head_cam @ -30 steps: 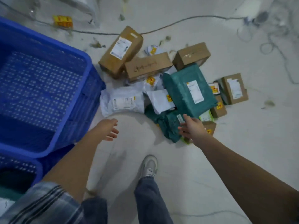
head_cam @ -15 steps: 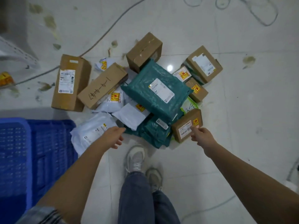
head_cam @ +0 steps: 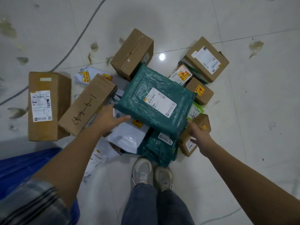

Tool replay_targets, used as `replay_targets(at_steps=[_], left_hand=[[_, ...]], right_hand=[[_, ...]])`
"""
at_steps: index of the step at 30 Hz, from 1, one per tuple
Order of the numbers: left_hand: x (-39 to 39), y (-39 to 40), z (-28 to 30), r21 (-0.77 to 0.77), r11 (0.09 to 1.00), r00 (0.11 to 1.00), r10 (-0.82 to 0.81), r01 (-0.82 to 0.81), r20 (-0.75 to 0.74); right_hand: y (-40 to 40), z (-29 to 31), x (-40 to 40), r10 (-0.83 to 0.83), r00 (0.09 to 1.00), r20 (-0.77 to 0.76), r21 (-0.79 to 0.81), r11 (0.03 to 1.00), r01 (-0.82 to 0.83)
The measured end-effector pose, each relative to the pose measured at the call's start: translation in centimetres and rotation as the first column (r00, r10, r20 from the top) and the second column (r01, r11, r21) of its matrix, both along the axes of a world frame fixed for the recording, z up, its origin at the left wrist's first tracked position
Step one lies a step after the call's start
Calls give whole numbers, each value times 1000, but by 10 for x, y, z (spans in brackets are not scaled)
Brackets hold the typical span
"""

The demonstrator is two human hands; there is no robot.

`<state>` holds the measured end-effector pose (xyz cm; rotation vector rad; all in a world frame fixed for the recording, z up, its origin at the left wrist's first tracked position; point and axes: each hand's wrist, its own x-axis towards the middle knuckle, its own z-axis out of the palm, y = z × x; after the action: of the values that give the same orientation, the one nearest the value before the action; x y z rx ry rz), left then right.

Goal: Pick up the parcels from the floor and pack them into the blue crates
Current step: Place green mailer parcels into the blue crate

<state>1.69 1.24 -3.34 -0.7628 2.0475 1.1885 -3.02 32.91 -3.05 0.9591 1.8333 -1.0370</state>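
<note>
The large teal plastic mailer bag lies on top of the parcel pile on the floor. It is touched at both near corners by the left hand and right hand, fingers spread, not yet closed. The slippery film may slide out, and the loose white bags beneath may be dragged.

My arms were bare below a rolled plaid sleeve in grey and blue with dark stripes on the left. I wore dark blue jeans and worn grey lace-up sneakers, scuffed pale at the toes.
</note>
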Motion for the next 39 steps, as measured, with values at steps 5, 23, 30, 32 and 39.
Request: replay_targets(at_steps=[5,23,30,32,39], left_hand=[[-54,8,-46,-55,991,993,121,-121,0],[-82,10,-111,328,789,847,426,-520,319],[-44,25,-66,421,719,833,486,-553,266],[-25,32,-47,440,700,824,513,-563,240],[46,39,29,466,509,650,729,-723,212]], right_hand=[[-3,-53,-40,-216,976,6,-75,973,216],[-7,-138,-43,-398,909,121,-305,857,416],[8,-93,-24,-315,948,43,-296,902,314],[11,-69,-19,-277,961,20,-280,921,272],[2,24,-10,-66,985,-162,-325,946,10]])
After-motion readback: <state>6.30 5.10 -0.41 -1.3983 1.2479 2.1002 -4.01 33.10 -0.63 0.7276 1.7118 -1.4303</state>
